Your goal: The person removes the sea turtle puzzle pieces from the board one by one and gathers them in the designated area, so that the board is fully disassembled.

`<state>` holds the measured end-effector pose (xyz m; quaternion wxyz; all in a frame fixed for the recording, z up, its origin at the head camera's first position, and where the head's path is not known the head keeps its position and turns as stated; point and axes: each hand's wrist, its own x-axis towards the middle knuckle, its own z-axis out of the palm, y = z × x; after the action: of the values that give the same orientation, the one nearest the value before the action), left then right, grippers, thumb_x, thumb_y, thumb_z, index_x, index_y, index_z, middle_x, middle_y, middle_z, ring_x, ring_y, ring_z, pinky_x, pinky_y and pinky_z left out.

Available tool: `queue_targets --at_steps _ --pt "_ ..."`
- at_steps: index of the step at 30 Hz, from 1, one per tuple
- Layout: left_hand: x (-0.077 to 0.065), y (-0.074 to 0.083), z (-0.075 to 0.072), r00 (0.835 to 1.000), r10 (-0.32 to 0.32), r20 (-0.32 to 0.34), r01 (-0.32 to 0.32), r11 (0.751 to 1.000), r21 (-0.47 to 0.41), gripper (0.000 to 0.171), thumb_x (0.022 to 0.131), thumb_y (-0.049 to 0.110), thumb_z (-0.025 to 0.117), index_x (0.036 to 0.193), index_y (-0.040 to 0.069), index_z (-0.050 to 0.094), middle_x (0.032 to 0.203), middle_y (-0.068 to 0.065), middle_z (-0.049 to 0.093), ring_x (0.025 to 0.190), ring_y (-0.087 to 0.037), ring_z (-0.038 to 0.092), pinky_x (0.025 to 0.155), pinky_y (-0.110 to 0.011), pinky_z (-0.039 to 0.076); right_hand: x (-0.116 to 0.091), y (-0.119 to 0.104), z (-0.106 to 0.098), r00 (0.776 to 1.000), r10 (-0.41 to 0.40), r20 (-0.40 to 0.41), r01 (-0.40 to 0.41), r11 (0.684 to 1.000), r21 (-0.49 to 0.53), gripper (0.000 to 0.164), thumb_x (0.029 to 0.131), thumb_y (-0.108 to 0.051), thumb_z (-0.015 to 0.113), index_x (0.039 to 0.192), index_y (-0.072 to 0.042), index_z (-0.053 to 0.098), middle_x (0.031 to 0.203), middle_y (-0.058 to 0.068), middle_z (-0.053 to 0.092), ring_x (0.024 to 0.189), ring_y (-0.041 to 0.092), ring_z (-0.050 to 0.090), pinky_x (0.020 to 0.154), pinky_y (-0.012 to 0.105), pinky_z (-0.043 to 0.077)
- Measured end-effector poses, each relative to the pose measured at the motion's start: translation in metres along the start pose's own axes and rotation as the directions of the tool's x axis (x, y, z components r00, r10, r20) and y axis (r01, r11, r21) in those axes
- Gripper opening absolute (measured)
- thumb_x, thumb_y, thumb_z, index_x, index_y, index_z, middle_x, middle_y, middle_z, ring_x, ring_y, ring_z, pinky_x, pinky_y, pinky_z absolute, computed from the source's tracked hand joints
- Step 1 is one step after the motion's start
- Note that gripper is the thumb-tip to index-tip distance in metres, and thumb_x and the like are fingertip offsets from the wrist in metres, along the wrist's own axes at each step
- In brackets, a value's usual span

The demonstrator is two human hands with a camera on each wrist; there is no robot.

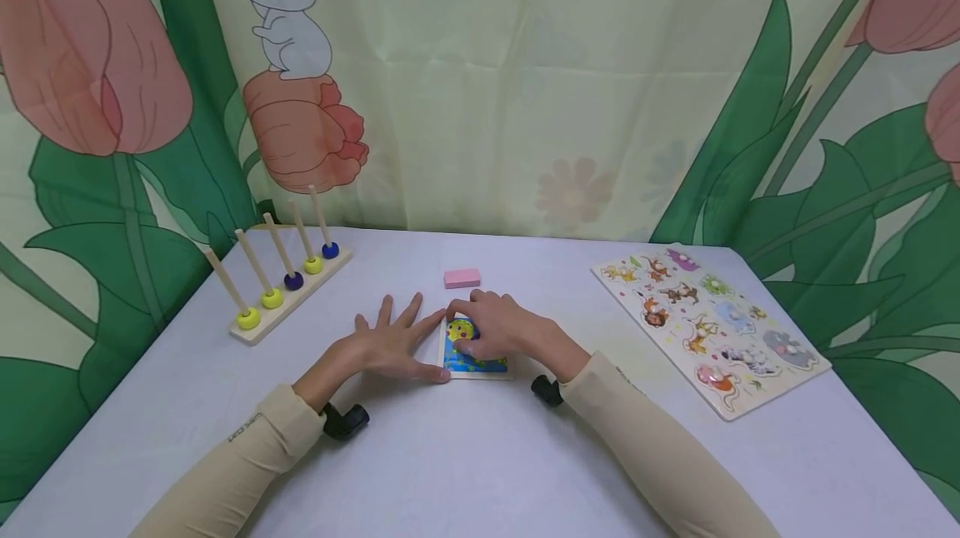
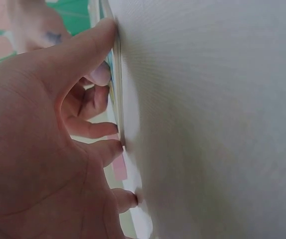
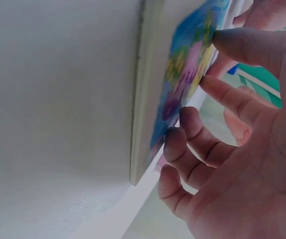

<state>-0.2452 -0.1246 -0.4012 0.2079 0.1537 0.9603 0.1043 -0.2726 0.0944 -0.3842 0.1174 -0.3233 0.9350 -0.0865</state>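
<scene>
A small picture puzzle in a pale wooden frame [image 1: 474,376] lies on the table, its blue picture [image 3: 185,74] showing yellow, pink and purple shapes. My left hand [image 1: 395,348] spreads its fingers flat at the left side, thumb and index finger touching the frame's edge. From the right, my right hand [image 1: 498,327] reaches over the puzzle and covers part of it. Its thumb [image 3: 227,42] and index finger [image 3: 217,89] rest on the picture, well apart, while the other fingers bend loosely near the far edge.
Behind the puzzle lies a pink block [image 1: 462,278]. At the left stands a wooden peg rack [image 1: 288,302] with yellow and dark blue beads on its several pegs. An animal puzzle board [image 1: 675,341] lies at the right, and a printed curtain [image 1: 480,88] hangs behind the table.
</scene>
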Motion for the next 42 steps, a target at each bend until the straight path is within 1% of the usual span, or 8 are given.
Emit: queue_targets --at_steps 6,13,19,23,30,32,38,42 --pt "-0.002 0.001 -0.001 1.0 0.012 -0.015 -0.013 1.0 -0.014 0.111 0.08 0.085 0.065 0.17 0.042 0.016 0.181 -0.015 0.001 0.161 -0.062 -0.006 0.113 -0.093 0.004 0.003 0.0 -0.002 1.0 -0.001 0.023 0.0 0.999 0.034 0.045 0.1 -0.037 0.067 0.144 -0.026 0.058 0.135 0.012 0.064 0.114 0.027 0.06 0.11 0.059 0.05" --pt "0.01 -0.008 0.007 1.0 -0.003 -0.002 0.003 1.0 -0.008 0.112 0.08 0.085 0.065 0.17 0.043 0.011 0.181 -0.011 -0.006 0.162 -0.057 -0.013 0.115 -0.091 0.001 0.004 0.001 -0.001 0.999 -0.022 0.044 0.016 0.991 0.135 0.042 0.102 -0.03 0.067 0.141 -0.022 0.056 0.124 0.009 0.064 0.107 0.022 0.057 0.104 0.046 0.054" --pt "0.015 -0.012 0.01 1.0 0.006 -0.014 -0.006 1.0 -0.001 0.113 0.08 0.085 0.065 0.17 0.041 0.014 0.181 -0.01 -0.006 0.162 -0.057 -0.013 0.115 -0.091 0.002 0.005 0.003 -0.002 0.998 -0.033 0.053 0.023 0.985 0.17 0.043 0.101 -0.027 0.069 0.141 -0.021 0.056 0.122 0.009 0.063 0.106 0.021 0.057 0.102 0.044 0.055" --pt "0.007 -0.006 0.005 1.0 0.01 -0.014 -0.01 1.0 0.002 0.109 0.082 0.081 0.066 0.17 0.039 0.016 0.181 -0.012 -0.003 0.162 -0.059 -0.01 0.115 -0.091 0.003 0.006 0.004 -0.001 0.997 -0.047 0.053 0.037 0.984 0.173 0.042 0.102 -0.027 0.068 0.141 -0.02 0.056 0.118 0.009 0.062 0.103 0.021 0.056 0.098 0.042 0.054" --pt "0.009 -0.008 0.006 1.0 0.008 0.001 -0.008 1.0 -0.006 0.113 0.08 0.088 0.062 0.17 0.04 0.012 0.181 -0.011 -0.007 0.162 -0.057 -0.013 0.115 -0.091 0.001 0.006 0.005 -0.002 0.997 -0.055 0.055 0.044 0.982 0.182 0.043 0.101 -0.026 0.069 0.141 -0.019 0.056 0.115 0.008 0.062 0.101 0.02 0.056 0.096 0.041 0.053" --pt "0.006 -0.006 0.004 1.0 0.007 0.003 -0.007 1.0 -0.004 0.112 0.081 0.087 0.062 0.17 0.041 0.011 0.181 -0.011 -0.007 0.162 -0.058 -0.013 0.116 -0.09 0.002 0.006 0.005 -0.002 0.997 -0.055 0.051 0.045 0.982 0.183 0.043 0.101 -0.026 0.07 0.141 -0.019 0.056 0.113 0.008 0.062 0.101 0.02 0.056 0.095 0.041 0.053" --pt "-0.005 0.002 -0.004 1.0 0.016 -0.004 -0.016 1.0 0.007 0.107 0.085 0.08 0.064 0.171 0.036 0.017 0.181 -0.016 0.0 0.161 -0.061 -0.006 0.115 -0.092 0.005 0.006 0.006 -0.001 0.997 -0.072 0.032 0.065 0.982 0.18 0.041 0.101 -0.027 0.071 0.138 -0.017 0.057 0.105 0.007 0.06 0.096 0.019 0.055 0.088 0.036 0.051" --pt "-0.007 0.004 -0.006 1.0 0.012 0.001 -0.012 1.0 0.012 0.106 0.086 0.078 0.064 0.171 0.033 0.019 0.181 -0.016 0.0 0.161 -0.061 -0.006 0.115 -0.091 0.007 0.005 0.007 0.0 0.996 -0.084 0.012 0.08 0.98 0.18 0.039 0.1 -0.027 0.072 0.135 -0.015 0.058 0.1 0.007 0.058 0.092 0.018 0.053 0.082 0.032 0.047"
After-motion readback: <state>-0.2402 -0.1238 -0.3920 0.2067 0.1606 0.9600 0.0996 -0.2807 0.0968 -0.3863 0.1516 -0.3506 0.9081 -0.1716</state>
